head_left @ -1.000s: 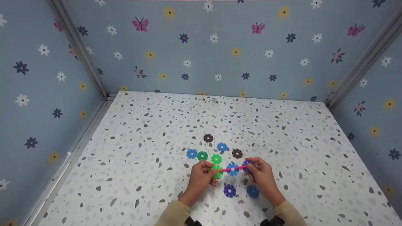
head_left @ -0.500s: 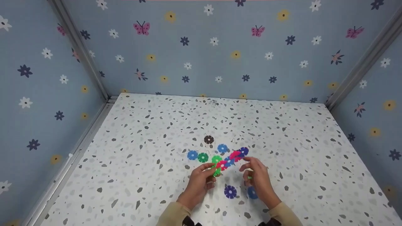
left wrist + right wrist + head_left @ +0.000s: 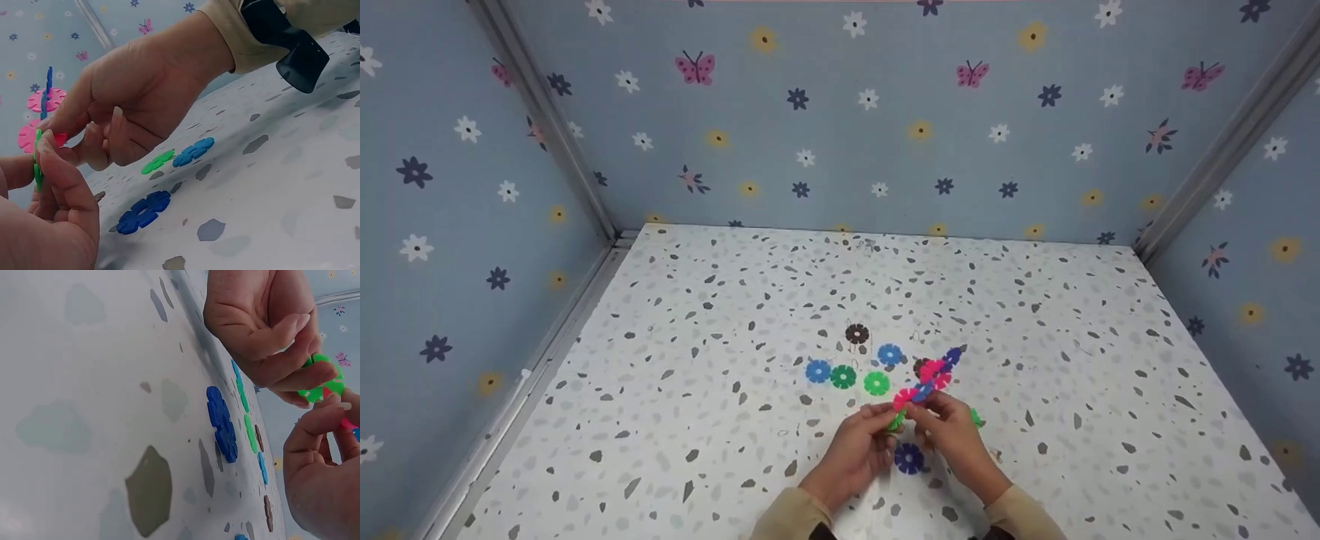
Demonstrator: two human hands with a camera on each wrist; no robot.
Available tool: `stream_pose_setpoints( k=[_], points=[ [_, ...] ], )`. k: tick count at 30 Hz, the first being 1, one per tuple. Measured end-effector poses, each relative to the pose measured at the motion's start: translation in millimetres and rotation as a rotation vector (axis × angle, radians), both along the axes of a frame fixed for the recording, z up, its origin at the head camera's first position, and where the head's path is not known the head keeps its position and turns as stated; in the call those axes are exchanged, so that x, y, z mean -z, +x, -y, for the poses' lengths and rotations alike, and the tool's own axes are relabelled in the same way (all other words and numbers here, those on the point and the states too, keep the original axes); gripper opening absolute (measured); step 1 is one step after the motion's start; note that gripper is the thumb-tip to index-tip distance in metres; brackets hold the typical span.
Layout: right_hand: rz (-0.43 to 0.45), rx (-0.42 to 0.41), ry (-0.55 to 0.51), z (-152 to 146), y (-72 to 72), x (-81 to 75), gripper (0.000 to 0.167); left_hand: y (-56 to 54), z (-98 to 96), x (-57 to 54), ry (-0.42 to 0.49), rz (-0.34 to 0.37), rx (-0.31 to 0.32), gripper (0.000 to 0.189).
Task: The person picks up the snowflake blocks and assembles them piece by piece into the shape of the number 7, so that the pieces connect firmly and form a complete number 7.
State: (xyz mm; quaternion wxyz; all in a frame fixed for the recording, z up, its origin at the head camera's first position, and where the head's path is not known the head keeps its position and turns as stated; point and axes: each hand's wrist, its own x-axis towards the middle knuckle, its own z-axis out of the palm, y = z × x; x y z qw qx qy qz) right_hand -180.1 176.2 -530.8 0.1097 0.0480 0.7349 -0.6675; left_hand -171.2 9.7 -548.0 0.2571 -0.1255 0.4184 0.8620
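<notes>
My hands hold a chain of notched plastic discs between them. My left hand (image 3: pixel 851 454) grips the light green disc (image 3: pixel 38 171) at the near end. Thumb and fingers of my right hand (image 3: pixel 958 444) pinch the chain beside it, around the nearer pink disc (image 3: pixel 904 397). Beyond the fingers the chain runs up and away to the right: a blue disc (image 3: pixel 922 391), another pink disc (image 3: pixel 932 369), then a dark blue disc (image 3: pixel 952 357) at the tip. Fingers partly cover the green disc.
A loose dark blue disc (image 3: pixel 900 463) lies below the hands on the speckled tabletop (image 3: pixel 697 375). Further back lie light blue (image 3: pixel 811 372), dark green (image 3: pixel 835 379), light green (image 3: pixel 869 388) and brown discs (image 3: pixel 850 334). Patterned panels (image 3: pixel 840 127) enclose the back and sides.
My right hand has let go of the dark blue end and moved left to pinch the chain near the green disc. The chain has swung to point away and right.
</notes>
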Motion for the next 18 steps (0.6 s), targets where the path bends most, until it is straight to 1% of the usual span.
stream_pose_setpoints(
  k=[2, 4, 6, 7, 9, 10, 12, 15, 16, 18],
  points=[
    [0.005, 0.014, -0.014, -2.2, -0.8, -0.5, 0.026, -0.3, -2.0, -1.1, -0.042, -0.021, 0.031, 0.031],
    [0.001, 0.023, -0.024, -4.5, -1.3, -0.7, 0.025, -0.4, -2.9, -2.3, -0.114, -0.054, 0.055, 0.031],
    [-0.006, 0.029, -0.028, -6.4, -1.3, -0.3, 0.024, 0.2, -2.6, -2.7, -0.224, -0.106, 0.068, 0.028],
    [-0.006, 0.035, -0.025, -7.3, -1.4, -0.6, 0.024, 0.7, -2.2, -2.6, -0.291, -0.146, 0.071, 0.026],
    [-0.008, 0.039, -0.023, -8.7, -0.8, -0.4, 0.023, 2.1, -1.4, -1.6, -0.446, -0.249, 0.077, 0.020],
    [-0.005, 0.042, -0.024, -9.5, -0.6, -0.3, 0.022, 2.6, -0.8, -0.9, -0.541, -0.309, 0.086, 0.016],
    [0.001, 0.049, -0.034, -11.1, 0.0, 0.4, 0.021, 3.4, 0.0, 0.7, -0.734, -0.448, 0.120, 0.011],
    [-0.002, 0.054, -0.050, -13.9, 0.5, 1.7, 0.021, 3.7, -0.6, 2.5, -1.000, -0.634, 0.220, 0.015],
    [-0.004, 0.054, -0.055, -15.1, 0.2, 2.6, 0.020, 3.8, -1.4, 2.5, -1.069, -0.687, 0.256, 0.019],
    [-0.005, 0.046, -0.072, -16.9, -0.2, 3.7, 0.020, 4.3, -3.4, 3.0, -1.167, -0.768, 0.319, 0.029]
  ],
)
